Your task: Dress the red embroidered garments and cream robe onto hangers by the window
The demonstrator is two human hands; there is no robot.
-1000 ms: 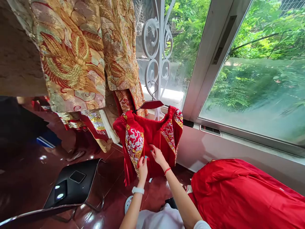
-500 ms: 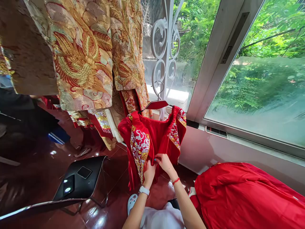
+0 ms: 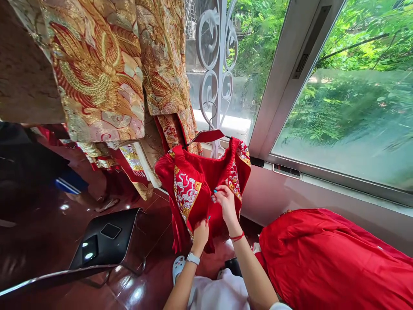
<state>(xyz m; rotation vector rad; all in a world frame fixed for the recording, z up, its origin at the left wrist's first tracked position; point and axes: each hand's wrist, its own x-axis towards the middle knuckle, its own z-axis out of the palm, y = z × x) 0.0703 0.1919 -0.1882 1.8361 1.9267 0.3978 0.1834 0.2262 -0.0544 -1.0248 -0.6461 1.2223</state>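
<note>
A red embroidered jacket [image 3: 193, 181] hangs on a red hanger [image 3: 208, 135] hooked to the white window grille [image 3: 217, 56]. My left hand [image 3: 200, 232], with a white watch at the wrist, is closed on the lower front edge of the jacket. My right hand [image 3: 224, 199], with a red string bracelet, sits higher, pinching the cloth near the embroidered right panel. Both hands touch the garment's front opening.
Gold and red brocade robes [image 3: 97, 73] hang at the upper left. A black chair [image 3: 103, 243] stands on the dark red glossy floor [image 3: 145, 280]. A heap of red cloth [image 3: 322, 262] lies at the right under the window sill [image 3: 322, 181].
My right hand has risen up the jacket's front from the hem toward the embroidered panel. My left hand stays gripping the lower edge. The view shifted slightly.
</note>
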